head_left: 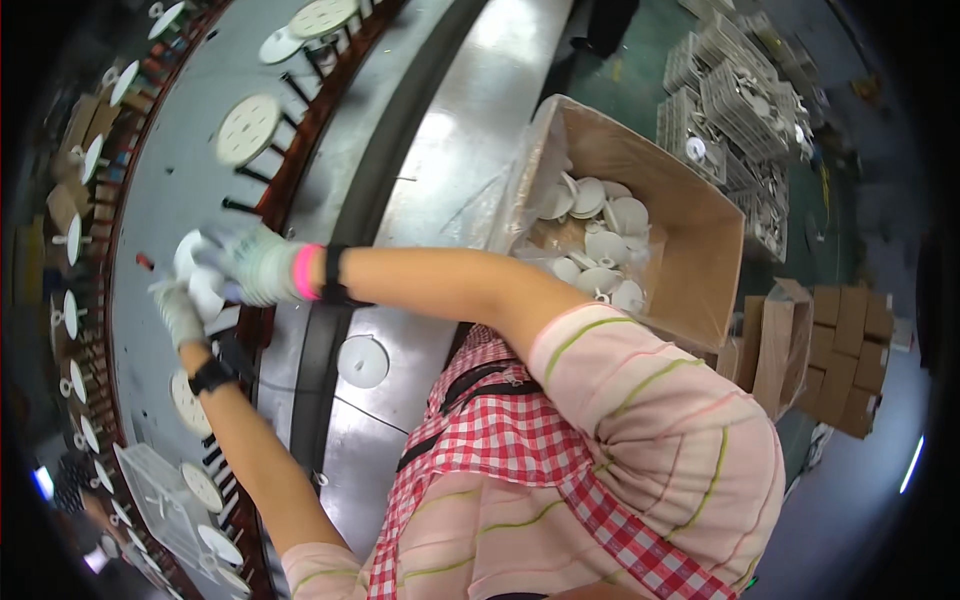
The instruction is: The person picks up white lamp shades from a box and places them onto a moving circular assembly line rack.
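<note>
The right hand (252, 262), gloved, has its fingers closed over the edge of a white rounded piece (206, 293), which sits between the two hands above the grey bench (145, 390); the left hand (178, 315), also gloved, is at the piece's near side, but blur hides whether its grip is clenched or merely touching. To handle the piece well, I would steady it with one hand and work with the other, keep fingertips toward the rim so the pale face stays unmarked, and slow down, since gloves could slip on something so smooth. Whether the hands have one piece or two overlapping, I cannot tell. Counting outward: one small red part (145, 261) lies just beyond the hands; four perforated round plates (248, 130) show clearly along the dark red rail (315, 125), two farther up and two nearer the wearer; one loose white disc (362, 361) rests on the metal surface (440, 150); one open carton (690, 230) holds roughly a dozen white discs (605, 247), overlapping too much for an exact count.
</note>
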`<state>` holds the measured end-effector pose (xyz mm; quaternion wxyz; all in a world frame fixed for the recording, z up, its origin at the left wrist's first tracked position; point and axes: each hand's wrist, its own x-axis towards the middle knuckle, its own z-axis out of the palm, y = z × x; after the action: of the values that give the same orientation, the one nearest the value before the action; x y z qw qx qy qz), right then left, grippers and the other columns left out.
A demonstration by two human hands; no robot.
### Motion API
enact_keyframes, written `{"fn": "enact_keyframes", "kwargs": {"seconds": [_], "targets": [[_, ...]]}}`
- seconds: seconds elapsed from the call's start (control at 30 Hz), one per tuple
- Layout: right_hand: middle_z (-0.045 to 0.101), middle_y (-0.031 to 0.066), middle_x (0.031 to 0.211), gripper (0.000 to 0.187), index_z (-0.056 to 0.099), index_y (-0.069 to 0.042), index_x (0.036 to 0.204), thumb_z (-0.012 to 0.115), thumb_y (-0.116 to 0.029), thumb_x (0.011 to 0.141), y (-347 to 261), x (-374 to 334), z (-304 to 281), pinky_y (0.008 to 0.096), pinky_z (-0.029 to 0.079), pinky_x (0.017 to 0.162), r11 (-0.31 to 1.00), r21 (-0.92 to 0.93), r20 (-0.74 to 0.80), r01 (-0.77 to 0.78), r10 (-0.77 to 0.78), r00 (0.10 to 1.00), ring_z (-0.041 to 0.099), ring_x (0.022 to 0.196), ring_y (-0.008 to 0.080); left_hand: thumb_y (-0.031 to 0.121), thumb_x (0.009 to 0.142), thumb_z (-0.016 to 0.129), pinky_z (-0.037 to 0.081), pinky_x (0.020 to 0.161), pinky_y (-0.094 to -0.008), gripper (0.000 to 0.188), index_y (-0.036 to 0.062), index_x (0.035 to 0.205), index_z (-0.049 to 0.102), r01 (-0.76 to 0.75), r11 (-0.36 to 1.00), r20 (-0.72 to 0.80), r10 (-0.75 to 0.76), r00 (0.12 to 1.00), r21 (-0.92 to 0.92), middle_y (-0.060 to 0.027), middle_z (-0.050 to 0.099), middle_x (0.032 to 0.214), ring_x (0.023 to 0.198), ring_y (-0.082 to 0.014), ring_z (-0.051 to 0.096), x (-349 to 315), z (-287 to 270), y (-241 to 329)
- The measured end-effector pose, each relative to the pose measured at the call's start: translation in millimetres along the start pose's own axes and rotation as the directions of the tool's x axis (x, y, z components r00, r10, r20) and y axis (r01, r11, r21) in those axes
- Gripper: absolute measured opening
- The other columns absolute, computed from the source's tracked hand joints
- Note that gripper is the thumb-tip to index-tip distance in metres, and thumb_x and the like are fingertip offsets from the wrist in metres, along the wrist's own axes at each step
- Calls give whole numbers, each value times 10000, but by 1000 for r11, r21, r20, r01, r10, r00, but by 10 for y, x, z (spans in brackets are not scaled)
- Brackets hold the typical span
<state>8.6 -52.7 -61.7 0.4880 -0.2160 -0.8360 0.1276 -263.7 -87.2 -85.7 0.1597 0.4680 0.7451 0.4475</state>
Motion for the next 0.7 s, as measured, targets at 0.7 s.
{"fn": "enact_keyframes", "kwargs": {"seconds": [0.7], "targets": [[606, 164, 1051, 338, 603, -57, 998, 585, -311, 775, 3077, -4151, -2867, 410, 446, 846, -263, -629, -194, -731, 964, -180, 556, 1001, 324, 79, 902, 472, 411, 890, -289, 393, -5, 1278, 395, 319, 927, 365, -371, 854, 196, -128, 520, 1155, 1035, -169, 505, -2397, 1485, 1716]]}}
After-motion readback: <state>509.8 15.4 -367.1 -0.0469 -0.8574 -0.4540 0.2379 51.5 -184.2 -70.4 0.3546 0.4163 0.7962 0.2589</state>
